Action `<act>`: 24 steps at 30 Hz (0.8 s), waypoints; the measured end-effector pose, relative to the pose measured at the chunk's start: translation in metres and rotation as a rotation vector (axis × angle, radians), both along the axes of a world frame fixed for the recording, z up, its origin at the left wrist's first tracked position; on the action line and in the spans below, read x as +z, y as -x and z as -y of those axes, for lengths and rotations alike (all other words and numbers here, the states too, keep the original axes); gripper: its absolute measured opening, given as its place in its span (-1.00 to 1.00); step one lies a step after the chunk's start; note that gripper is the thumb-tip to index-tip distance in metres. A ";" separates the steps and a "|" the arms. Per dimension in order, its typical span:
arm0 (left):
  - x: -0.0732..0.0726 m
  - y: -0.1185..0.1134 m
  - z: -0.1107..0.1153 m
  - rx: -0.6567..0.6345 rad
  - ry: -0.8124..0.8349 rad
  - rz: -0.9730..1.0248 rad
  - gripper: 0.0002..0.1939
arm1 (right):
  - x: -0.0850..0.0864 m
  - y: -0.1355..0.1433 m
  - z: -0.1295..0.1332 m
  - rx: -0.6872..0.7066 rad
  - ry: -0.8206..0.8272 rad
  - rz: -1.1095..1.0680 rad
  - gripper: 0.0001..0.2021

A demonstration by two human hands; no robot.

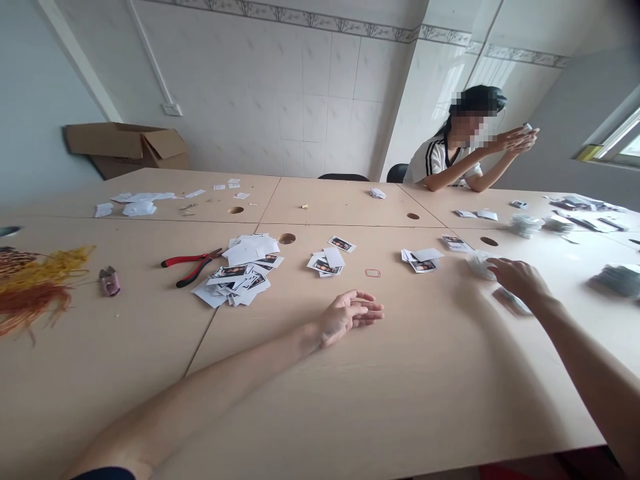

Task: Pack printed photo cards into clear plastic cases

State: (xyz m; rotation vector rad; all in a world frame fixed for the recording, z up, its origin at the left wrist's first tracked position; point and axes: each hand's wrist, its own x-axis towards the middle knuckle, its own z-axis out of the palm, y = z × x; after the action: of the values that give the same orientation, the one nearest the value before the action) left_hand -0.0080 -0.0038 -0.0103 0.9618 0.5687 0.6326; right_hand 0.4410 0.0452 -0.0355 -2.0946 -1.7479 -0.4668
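My left hand rests palm up on the table, its fingers apart and nothing in it. Just beyond its fingertips lies a small red-edged tag. On the right, my right hand reaches down to a clear plastic bundle, its fingertips at the bundle's edge; whether they grip it cannot be made out. A flat packet lies beneath that hand. Between the hands is a small pile of printed cards, and another card pile sits beyond my left hand.
Red-handled pliers lie beside a large card pile. Farther left are pink clippers and yellow and red threads. A person sits across the table, holding something small. Several plastic packets lie at the right.
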 end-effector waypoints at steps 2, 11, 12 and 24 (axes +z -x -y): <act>0.000 0.000 0.000 0.000 0.003 -0.006 -0.82 | -0.001 0.005 0.001 0.046 0.055 0.070 -0.85; 0.000 -0.001 0.000 0.010 0.002 0.000 -0.84 | 0.018 0.012 -0.002 -0.036 -0.066 0.215 -0.66; 0.000 -0.001 0.000 0.005 -0.004 0.004 -0.84 | 0.019 0.013 -0.003 -0.022 -0.055 0.223 -0.66; 0.000 0.000 -0.002 -0.021 0.002 -0.021 -0.78 | 0.020 0.032 0.015 -0.003 -0.316 -0.035 -0.74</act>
State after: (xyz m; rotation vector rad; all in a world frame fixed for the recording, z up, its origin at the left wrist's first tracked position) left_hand -0.0078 -0.0022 -0.0106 0.9720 0.5776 0.6036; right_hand 0.4087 0.0304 -0.0152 -1.8708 -1.5375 -0.6560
